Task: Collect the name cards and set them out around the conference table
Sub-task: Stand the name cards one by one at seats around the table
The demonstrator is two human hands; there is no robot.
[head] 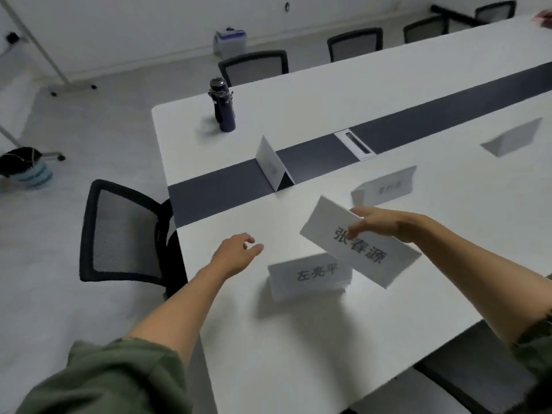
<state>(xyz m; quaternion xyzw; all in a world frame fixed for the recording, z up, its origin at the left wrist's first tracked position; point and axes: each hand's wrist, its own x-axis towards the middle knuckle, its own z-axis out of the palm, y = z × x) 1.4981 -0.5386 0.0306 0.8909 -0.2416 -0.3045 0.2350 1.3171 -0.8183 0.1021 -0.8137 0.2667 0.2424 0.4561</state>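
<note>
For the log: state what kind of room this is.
Most likely a conference room: a long table with a cable strip, chairs along it, and name cards standing on it.

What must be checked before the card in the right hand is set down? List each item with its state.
1. Right hand grips the lifted card: ok.
2. Left hand free, holding nothing: ok.
3. Lifted card's print legible: ok.
4. Lifted card clear of the near card beneath it: cannot tell.
5. Bare table beside the left hand: ok.
</note>
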